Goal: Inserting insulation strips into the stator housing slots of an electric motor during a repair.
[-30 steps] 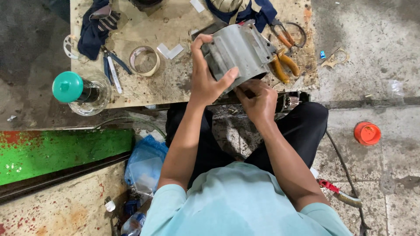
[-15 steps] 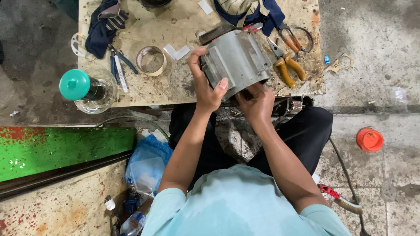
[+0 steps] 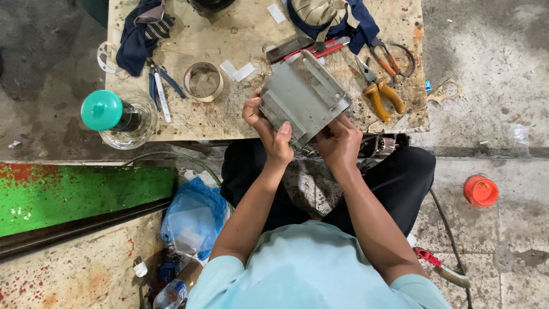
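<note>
A grey ribbed metal housing (image 3: 303, 94) is held up over the near edge of a low plywood board (image 3: 223, 117). My left hand (image 3: 269, 131) grips its left side, thumb on the lower face. My right hand (image 3: 338, 142) holds its lower right corner from underneath. The housing is tilted, its flat flanged face toward the camera. My legs in black trousers are folded under the board.
On the board lie orange-handled pliers (image 3: 377, 91), scissors (image 3: 386, 57), blue-handled pliers (image 3: 160, 86), a metal ring (image 3: 203, 82), a dark cloth (image 3: 140, 31) and a blue bag (image 3: 331, 17). A teal-lidded jar (image 3: 111, 114) stands at the left corner. An orange cap (image 3: 480, 190) lies on the floor at right.
The housing has been turned and lowered slightly toward me in both hands; the view has shifted, so the board sits lower in frame.
</note>
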